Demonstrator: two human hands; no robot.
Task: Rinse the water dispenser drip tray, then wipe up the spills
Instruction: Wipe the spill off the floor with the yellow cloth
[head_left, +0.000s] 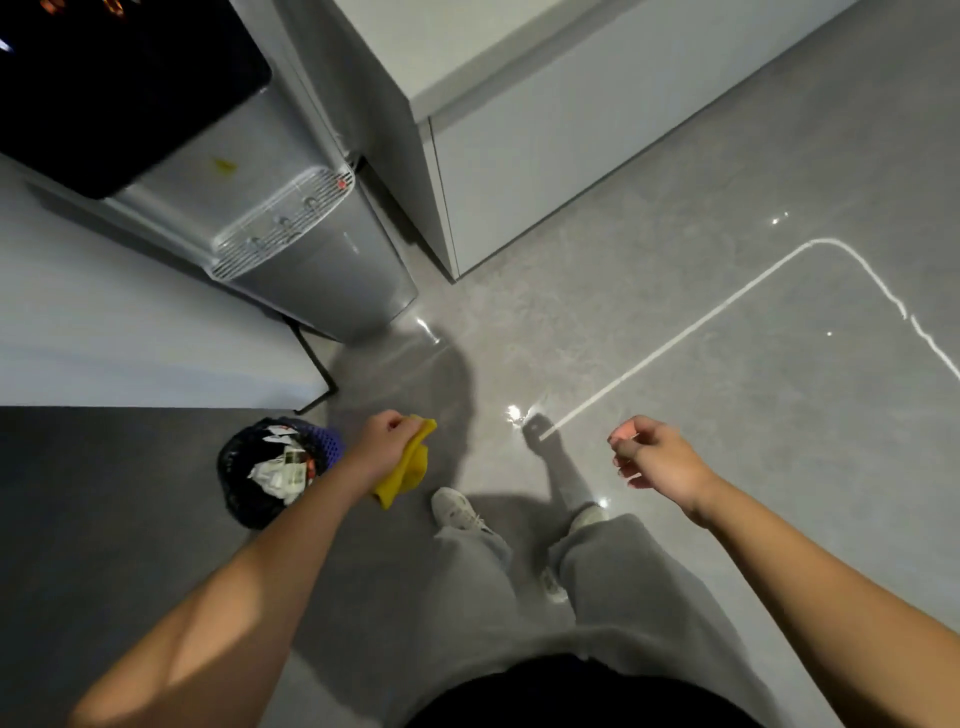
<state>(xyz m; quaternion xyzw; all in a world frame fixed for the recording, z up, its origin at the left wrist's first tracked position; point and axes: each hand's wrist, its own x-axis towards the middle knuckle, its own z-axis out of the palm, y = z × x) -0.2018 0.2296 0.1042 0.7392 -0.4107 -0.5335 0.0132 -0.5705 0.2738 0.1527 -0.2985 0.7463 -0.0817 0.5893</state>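
A grey water dispenser stands at the upper left, its white slotted drip tray seated in place under the taps. My left hand grips a yellow cloth that hangs down above the floor, well below and in front of the dispenser. My right hand is off to the right with its fingers loosely curled and nothing in it. A wet sheen shows on the grey floor right at the dispenser's foot.
A black bin full of paper waste sits just left of my left arm. A white table with a black leg fills the left. A white cabinet stands behind the dispenser. My feet are on the glossy floor.
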